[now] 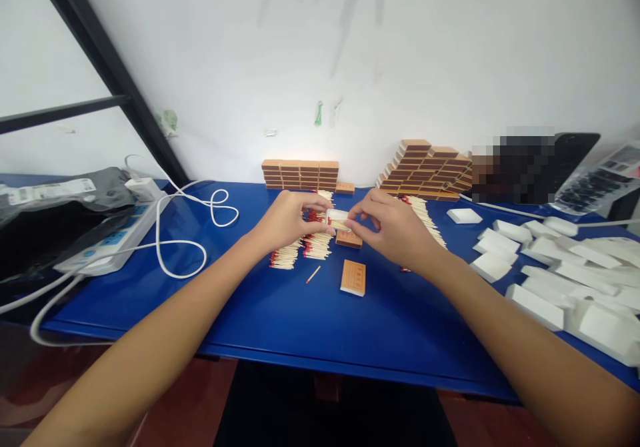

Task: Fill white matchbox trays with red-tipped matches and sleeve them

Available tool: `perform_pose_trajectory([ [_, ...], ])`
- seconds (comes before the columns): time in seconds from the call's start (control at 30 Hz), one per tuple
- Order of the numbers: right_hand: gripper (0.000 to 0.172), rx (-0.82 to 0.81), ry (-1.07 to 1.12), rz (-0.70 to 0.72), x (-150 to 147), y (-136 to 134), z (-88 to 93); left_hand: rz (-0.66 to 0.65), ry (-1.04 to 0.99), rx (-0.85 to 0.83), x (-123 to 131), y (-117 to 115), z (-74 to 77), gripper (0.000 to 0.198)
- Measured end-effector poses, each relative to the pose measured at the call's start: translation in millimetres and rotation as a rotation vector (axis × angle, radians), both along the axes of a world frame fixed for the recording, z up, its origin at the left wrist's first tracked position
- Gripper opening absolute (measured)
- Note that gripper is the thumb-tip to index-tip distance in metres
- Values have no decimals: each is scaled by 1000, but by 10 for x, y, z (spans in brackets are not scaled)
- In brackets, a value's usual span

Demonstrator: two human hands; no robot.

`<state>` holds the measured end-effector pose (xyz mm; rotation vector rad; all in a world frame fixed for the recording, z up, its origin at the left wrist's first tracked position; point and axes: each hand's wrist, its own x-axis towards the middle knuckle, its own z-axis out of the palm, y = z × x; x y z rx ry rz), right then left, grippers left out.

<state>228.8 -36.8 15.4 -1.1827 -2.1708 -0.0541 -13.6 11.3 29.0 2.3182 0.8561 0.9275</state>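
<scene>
My left hand (290, 219) grips the left end of a small white matchbox tray (338, 214) between thumb and fingers. At its right end, my right hand (390, 225) pinches pale matches (339, 225) lying along the tray; whether these fingers also touch the tray I cannot tell. Just beneath is an orange matchbox (349, 239), partly hidden. Nearer me lies another orange matchbox (353, 277) with a white edge showing. Piles of red-tipped matches (317, 247) spread beside and behind my left hand, and a single match (313, 274) lies apart.
Stacked matchboxes (300, 175) stand against the wall, with a larger stack (425, 170) to the right. More matches (427, 220) lie behind my right hand. White trays (570, 260) heap at right. A power strip (113, 240) and white cable (159, 233) occupy the left of the blue table (280, 320).
</scene>
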Motion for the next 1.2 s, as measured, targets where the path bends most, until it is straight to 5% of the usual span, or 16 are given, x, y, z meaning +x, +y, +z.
perform_pose_trajectory([
  [0.27,10,21,73,22,-87,-91,78,91,-12,99,-13,45,-18,36],
  [0.53,5,-306,79,276,-402,-325,-29,195,2,158,-40,74,-16,33],
  [0.73,13,-225,13,35,-547,-142,-173,214,24,168,-49,72,-2,29],
  [1.2,10,-332,-76,2,-556,-73,-163,215,4,198,-58,81,1,31],
])
